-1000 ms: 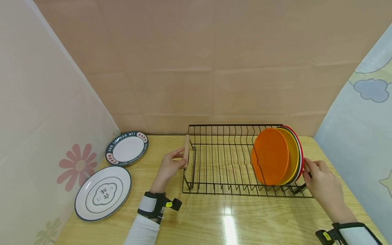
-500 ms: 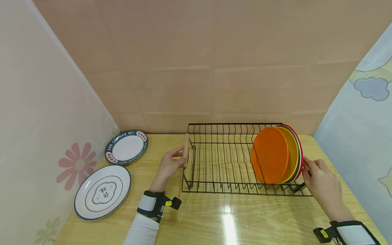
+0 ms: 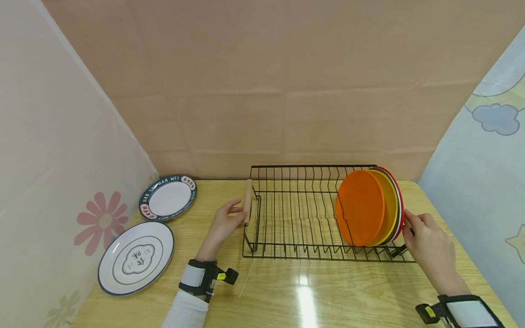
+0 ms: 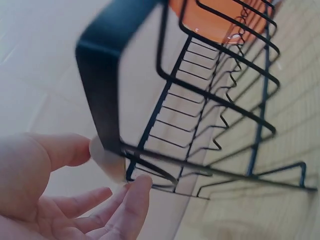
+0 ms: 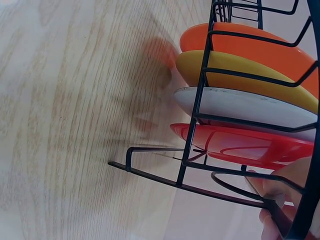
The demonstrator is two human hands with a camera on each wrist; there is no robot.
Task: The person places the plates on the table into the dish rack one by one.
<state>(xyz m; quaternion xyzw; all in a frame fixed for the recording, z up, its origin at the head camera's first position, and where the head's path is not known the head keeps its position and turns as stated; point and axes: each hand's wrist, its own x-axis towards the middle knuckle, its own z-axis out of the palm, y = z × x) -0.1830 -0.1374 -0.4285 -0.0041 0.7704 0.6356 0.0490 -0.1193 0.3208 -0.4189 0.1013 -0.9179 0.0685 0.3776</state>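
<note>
A black wire dish rack (image 3: pixel 297 218) stands on the table with a wooden handle (image 3: pixel 248 202) on its left end. My left hand (image 3: pixel 221 227) is beside this handle, one digit touching it and the other fingers loosely spread. At the rack's right end, my right hand (image 3: pixel 429 243) curls its fingers round the other handle (image 5: pixel 276 196), mostly hidden behind the wires. Several plates lean upright in the right part of the rack: an orange plate (image 3: pixel 360 208), a yellow plate (image 3: pixel 390 207), a white plate (image 5: pixel 250 106) and a red plate (image 5: pixel 245 145).
Two white plates lie at the left on the wooden table (image 3: pixel 328 291): a dark-rimmed plate (image 3: pixel 168 198) at the back and a thin-rimmed plate (image 3: pixel 136 258) nearer. A pinkish-brown wall covering (image 3: pixel 262 91) rises behind the rack. Patterned sheets hang at both sides.
My left hand's fingers have loosened and drawn slightly left off the handle. The right hand, rack and plates keep their places; the whole view shifts slightly.
</note>
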